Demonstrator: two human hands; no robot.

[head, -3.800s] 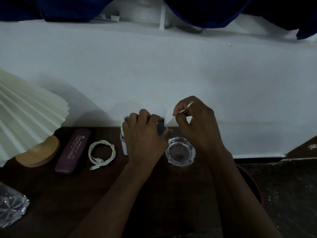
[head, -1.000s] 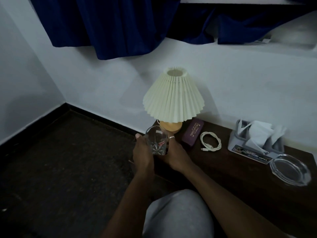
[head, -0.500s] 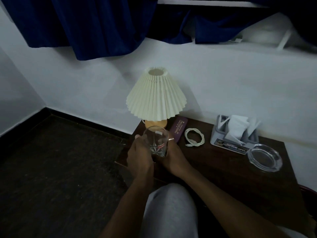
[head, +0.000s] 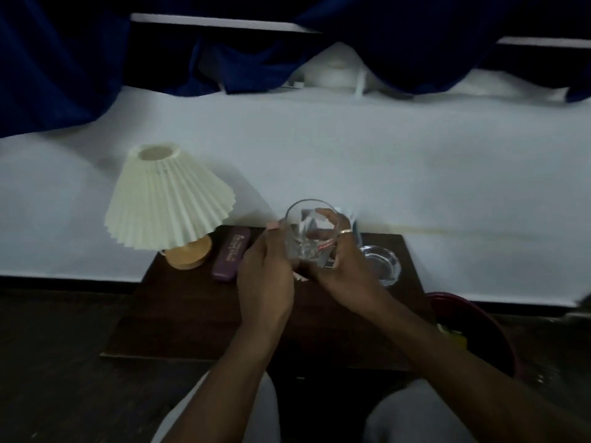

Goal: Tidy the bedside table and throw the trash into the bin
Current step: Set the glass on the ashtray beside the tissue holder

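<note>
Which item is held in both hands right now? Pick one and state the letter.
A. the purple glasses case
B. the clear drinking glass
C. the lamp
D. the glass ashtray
B: the left hand and right hand both wrap the clear drinking glass, raised above the bedside table, while the purple glasses case, glass ashtray and lamp sit untouched on it.

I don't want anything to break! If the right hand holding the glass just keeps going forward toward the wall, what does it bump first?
Probably the tissue holder right behind the right hand and glass; depth is unclear.
</note>
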